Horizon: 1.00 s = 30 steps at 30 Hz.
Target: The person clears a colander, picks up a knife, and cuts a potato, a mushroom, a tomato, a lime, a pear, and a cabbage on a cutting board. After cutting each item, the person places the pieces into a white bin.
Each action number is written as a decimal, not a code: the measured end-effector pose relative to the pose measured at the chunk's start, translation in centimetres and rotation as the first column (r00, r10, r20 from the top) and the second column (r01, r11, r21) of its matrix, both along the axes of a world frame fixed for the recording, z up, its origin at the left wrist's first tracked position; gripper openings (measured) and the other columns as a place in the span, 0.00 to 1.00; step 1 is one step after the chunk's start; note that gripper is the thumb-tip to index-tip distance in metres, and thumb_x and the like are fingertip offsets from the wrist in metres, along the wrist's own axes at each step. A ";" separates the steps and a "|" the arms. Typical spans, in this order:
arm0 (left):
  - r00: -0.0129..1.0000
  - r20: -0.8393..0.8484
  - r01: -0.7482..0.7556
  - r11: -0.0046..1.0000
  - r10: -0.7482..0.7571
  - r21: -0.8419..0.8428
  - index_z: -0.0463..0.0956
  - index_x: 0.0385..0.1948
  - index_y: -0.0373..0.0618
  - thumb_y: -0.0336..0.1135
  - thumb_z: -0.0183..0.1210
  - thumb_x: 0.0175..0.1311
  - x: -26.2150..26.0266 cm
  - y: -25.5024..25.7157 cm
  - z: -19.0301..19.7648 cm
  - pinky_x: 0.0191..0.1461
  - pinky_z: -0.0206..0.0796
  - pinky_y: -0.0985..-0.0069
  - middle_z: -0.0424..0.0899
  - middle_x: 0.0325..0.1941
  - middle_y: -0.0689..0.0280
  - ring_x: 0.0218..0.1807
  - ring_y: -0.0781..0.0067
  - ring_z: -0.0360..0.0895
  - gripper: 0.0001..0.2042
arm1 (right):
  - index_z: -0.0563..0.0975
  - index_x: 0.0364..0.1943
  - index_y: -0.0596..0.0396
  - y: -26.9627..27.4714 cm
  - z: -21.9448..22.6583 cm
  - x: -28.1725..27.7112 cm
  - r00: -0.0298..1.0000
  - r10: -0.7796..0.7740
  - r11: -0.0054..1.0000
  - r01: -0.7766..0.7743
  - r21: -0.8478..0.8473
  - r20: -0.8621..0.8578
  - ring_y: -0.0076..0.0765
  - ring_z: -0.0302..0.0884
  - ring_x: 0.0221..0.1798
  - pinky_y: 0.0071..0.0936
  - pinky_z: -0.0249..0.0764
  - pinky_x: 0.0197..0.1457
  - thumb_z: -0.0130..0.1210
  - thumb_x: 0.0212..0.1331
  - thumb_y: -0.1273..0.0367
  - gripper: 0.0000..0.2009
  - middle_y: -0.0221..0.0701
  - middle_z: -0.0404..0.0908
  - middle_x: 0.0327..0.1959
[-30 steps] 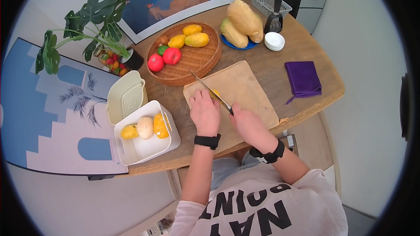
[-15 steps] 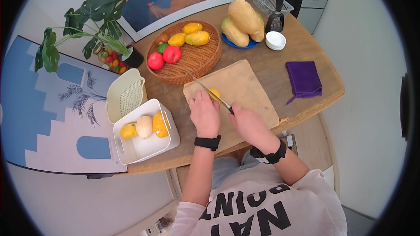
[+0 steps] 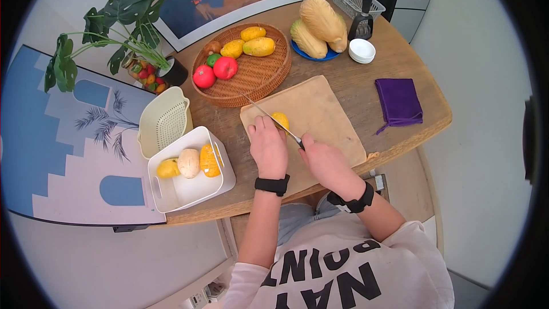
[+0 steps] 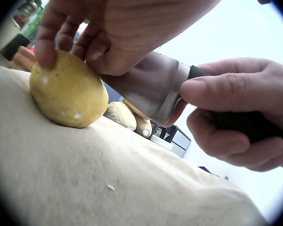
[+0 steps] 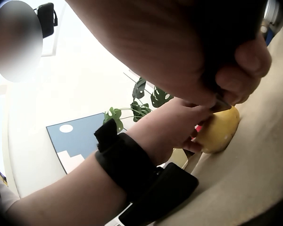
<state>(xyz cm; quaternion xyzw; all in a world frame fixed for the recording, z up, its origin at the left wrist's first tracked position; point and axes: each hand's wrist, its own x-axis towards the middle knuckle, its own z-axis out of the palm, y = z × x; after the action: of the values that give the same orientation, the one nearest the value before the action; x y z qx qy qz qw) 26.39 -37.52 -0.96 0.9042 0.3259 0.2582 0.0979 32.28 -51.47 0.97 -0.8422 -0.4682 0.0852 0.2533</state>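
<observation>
On the cutting board point(image 3: 317, 109) lies a rounded yellow fruit point(image 4: 68, 92), its skin dotted with small white marks. My left hand point(image 3: 267, 147) holds it from above, fingertips and thumb curled over its top and side. My right hand point(image 3: 326, 160) grips the black handle of a kitchen knife point(image 4: 151, 82). The broad blade runs right beside the left thumb and against the fruit's side, its tip reaching toward the wicker basket point(image 3: 260, 83) in the head view. In the right wrist view, the right hand covers most of the knife, while the yellow fruit point(image 5: 219, 132) shows below it.
Left of the board stands a white bin point(image 3: 186, 194) with several fruits, beside a pale colander point(image 3: 166, 123). Tomatoes and yellow fruits fill part of the basket. Behind are large squashes point(image 3: 320, 26) on a blue plate, white bowls point(image 3: 362, 50) and a purple cloth point(image 3: 398, 102).
More of the yellow fruit shows beyond the blade than a second ago. Both hands keep nearly the same place and hold; the head view has shifted slightly.
</observation>
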 end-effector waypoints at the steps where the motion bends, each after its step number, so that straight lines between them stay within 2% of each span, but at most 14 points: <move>1: 1.000 -0.003 0.001 1.000 -0.001 0.006 0.73 0.38 0.37 0.26 0.64 0.53 0.0 0.1 0.0 0.47 0.72 0.59 0.74 0.43 0.55 0.47 0.49 0.72 0.12 | 0.68 0.40 0.59 0.0 0.0 0.1 1.000 -0.003 1.000 0.003 -0.004 -0.001 0.56 0.83 0.31 0.48 0.78 0.33 0.51 0.69 0.67 0.09 0.45 0.82 0.27; 5: 1.000 0.005 0.015 1.000 -0.015 -0.023 0.73 0.38 0.37 0.25 0.63 0.53 -0.1 0.1 0.1 0.48 0.72 0.59 0.74 0.43 0.55 0.47 0.49 0.72 0.12 | 0.68 0.40 0.59 -0.2 0.6 0.0 1.000 -0.002 0.997 0.000 0.076 0.029 0.55 0.83 0.32 0.48 0.78 0.32 0.51 0.69 0.66 0.09 0.45 0.82 0.28; 11: 1.000 0.005 0.015 1.000 -0.015 -0.008 0.72 0.37 0.36 0.24 0.63 0.53 0.1 0.1 0.2 0.49 0.71 0.58 0.74 0.42 0.53 0.48 0.48 0.72 0.11 | 0.69 0.40 0.59 0.3 -0.2 -0.2 1.000 -0.020 0.999 0.021 -0.032 0.024 0.54 0.83 0.31 0.46 0.78 0.32 0.50 0.67 0.69 0.07 0.44 0.82 0.28; 14: 1.000 0.017 0.013 1.000 -0.013 -0.008 0.72 0.37 0.35 0.24 0.63 0.53 -0.3 -0.1 0.1 0.50 0.70 0.57 0.74 0.42 0.51 0.48 0.47 0.72 0.11 | 0.69 0.40 0.58 0.6 -0.9 -0.6 0.995 -0.027 0.998 0.032 -0.051 0.098 0.53 0.84 0.31 0.45 0.79 0.31 0.50 0.63 0.72 0.06 0.43 0.82 0.28; 17: 1.000 0.010 0.024 1.000 -0.024 -0.011 0.72 0.37 0.34 0.24 0.63 0.53 -0.6 -0.1 0.1 0.51 0.70 0.57 0.74 0.42 0.50 0.49 0.46 0.72 0.12 | 0.69 0.40 0.56 0.1 -0.1 -0.9 0.996 -0.004 1.000 0.004 0.002 0.092 0.54 0.83 0.33 0.48 0.77 0.33 0.51 0.68 0.66 0.09 0.42 0.82 0.28; 23: 1.000 -0.012 0.014 1.000 -0.014 -0.007 0.72 0.37 0.33 0.24 0.64 0.53 -0.6 0.5 -0.3 0.52 0.70 0.57 0.75 0.42 0.49 0.48 0.46 0.73 0.12 | 0.69 0.40 0.56 0.2 -0.3 -0.7 0.997 -0.010 1.000 0.013 -0.026 0.079 0.54 0.82 0.32 0.46 0.77 0.32 0.51 0.68 0.67 0.08 0.42 0.82 0.29; 30: 0.999 -0.041 0.005 1.000 -0.005 0.001 0.73 0.35 0.33 0.25 0.65 0.53 -0.6 0.2 -0.3 0.52 0.70 0.57 0.75 0.41 0.49 0.49 0.46 0.73 0.12 | 0.69 0.39 0.57 0.1 0.4 -0.5 0.998 0.012 0.999 -0.014 0.036 0.069 0.54 0.82 0.30 0.46 0.76 0.31 0.51 0.68 0.67 0.08 0.43 0.81 0.27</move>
<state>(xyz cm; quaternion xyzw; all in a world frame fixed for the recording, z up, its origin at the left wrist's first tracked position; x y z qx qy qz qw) 25.82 -37.27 -1.28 0.9102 0.3256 0.2394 0.0911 31.76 -51.37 1.33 -0.8369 -0.4835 0.0493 0.2518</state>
